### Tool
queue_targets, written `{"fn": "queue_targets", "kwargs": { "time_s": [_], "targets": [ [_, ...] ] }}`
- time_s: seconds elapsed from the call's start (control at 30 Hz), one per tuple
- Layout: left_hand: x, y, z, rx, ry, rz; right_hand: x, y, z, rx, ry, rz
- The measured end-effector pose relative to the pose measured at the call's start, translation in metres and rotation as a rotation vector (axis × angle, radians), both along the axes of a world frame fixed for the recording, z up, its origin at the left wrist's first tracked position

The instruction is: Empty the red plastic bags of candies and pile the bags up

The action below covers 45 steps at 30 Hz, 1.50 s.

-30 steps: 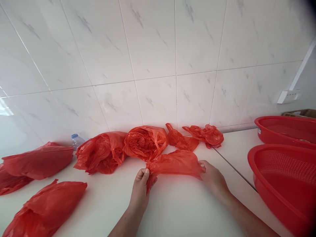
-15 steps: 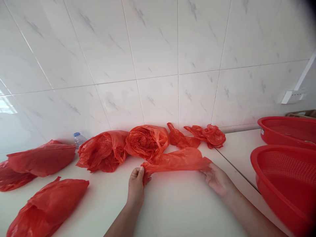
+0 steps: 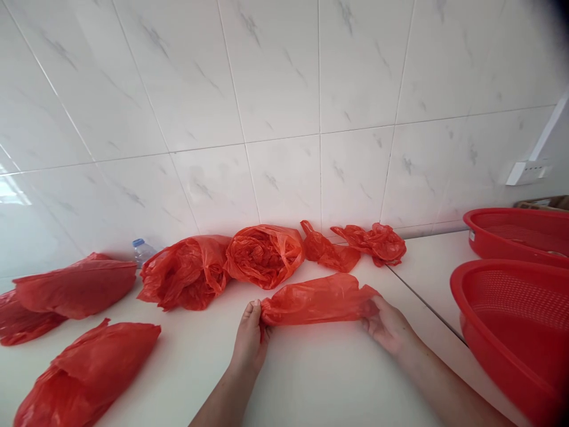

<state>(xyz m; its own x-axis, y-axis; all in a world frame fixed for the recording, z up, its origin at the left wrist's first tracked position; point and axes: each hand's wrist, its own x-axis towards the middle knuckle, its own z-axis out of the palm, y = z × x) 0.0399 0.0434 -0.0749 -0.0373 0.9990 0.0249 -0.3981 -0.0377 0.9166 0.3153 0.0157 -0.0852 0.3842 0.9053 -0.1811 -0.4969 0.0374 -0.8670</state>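
Observation:
A thin red plastic bag [image 3: 313, 299] stretches sideways between my two hands, low over the white table. My left hand [image 3: 252, 335] pinches its gathered left end between thumb and fingers. At the other end my right hand [image 3: 386, 323] is closed on the bag, its fingertips partly covered by the film. Behind the bag lies a rolled bundle of red plastic bags [image 3: 265, 255], beside a second crumpled bundle [image 3: 186, 273]. Two loose crumpled red bags, one flatter [image 3: 331, 252] and one bunched up [image 3: 377, 243], rest against the wall.
More folded red bags [image 3: 80, 284] lie at the left, one [image 3: 89, 373] nearer me. A clear bottle with a blue cap [image 3: 141, 249] stands by the tiled wall [image 3: 284, 89]. Two red plastic baskets [image 3: 464, 284] occupy the right, with a seam [image 3: 427, 305] crossing the white tabletop [image 3: 329, 379].
Between my hands, the red bag has come slightly lower and nearer, apart from the rolled bundle. My left hand has shifted a little right; the other bags have not moved.

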Motion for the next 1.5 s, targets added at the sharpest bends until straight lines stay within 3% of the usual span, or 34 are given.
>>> {"fn": "queue_targets", "kwargs": {
  "time_s": [0.17, 0.27, 0.37, 0.53, 0.73, 0.8, 0.83, 0.9, 0.97, 1.03, 1.1, 1.17, 1.2, 1.33, 1.43, 1.5],
  "targets": [
    [0.000, -0.012, 0.012, 0.105, 0.263, -0.140, 0.007, 0.000, 0.005, -0.025, 0.290, 0.018],
    [0.003, -0.017, 0.015, 0.163, 0.410, -0.191, 0.014, 0.002, 0.004, 0.016, 0.181, -0.004],
    [0.008, -0.016, 0.011, 0.172, 0.479, -0.161, 0.017, 0.003, 0.002, 0.016, 0.116, -0.016],
    [0.004, -0.008, 0.008, 0.075, 0.360, -0.048, 0.007, -0.003, 0.008, -0.018, -0.027, 0.118],
    [-0.003, -0.003, 0.008, -0.016, 0.087, -0.037, -0.002, -0.011, 0.020, -0.105, -0.280, 0.256],
    [-0.002, -0.004, 0.006, -0.045, 0.039, -0.028, -0.004, -0.012, 0.023, -0.103, -0.372, 0.191],
    [-0.002, -0.004, 0.006, -0.053, 0.022, -0.021, -0.006, -0.013, 0.024, -0.095, -0.472, 0.093],
    [0.000, -0.006, 0.007, -0.054, 0.001, -0.016, -0.013, -0.017, 0.027, 0.013, -0.779, -0.194],
    [0.002, -0.008, 0.011, -0.039, -0.008, -0.032, -0.024, -0.026, 0.029, 0.291, -1.134, -0.433],
    [0.005, -0.011, 0.016, -0.021, -0.011, -0.068, -0.040, -0.036, 0.029, 0.603, -1.427, -0.411],
    [0.009, -0.016, 0.021, -0.012, -0.013, -0.120, -0.055, -0.044, 0.026, 0.740, -1.579, -0.162],
    [0.014, -0.023, 0.024, -0.019, -0.013, -0.189, -0.064, -0.046, 0.021, 0.694, -1.587, 0.047],
    [0.016, -0.027, 0.026, -0.029, -0.011, -0.228, -0.065, -0.044, 0.018, 0.627, -1.564, 0.084],
    [0.022, -0.035, 0.026, -0.084, 0.012, -0.330, -0.046, -0.028, 0.012, 0.236, -1.566, 0.064],
    [0.016, -0.027, 0.026, -0.098, 0.050, -0.267, -0.029, -0.019, 0.015, -0.079, -1.649, 0.135],
    [0.008, -0.017, 0.032, -0.072, 0.095, -0.158, -0.025, -0.019, 0.020, -0.189, -1.659, 0.160]
  ]
}}
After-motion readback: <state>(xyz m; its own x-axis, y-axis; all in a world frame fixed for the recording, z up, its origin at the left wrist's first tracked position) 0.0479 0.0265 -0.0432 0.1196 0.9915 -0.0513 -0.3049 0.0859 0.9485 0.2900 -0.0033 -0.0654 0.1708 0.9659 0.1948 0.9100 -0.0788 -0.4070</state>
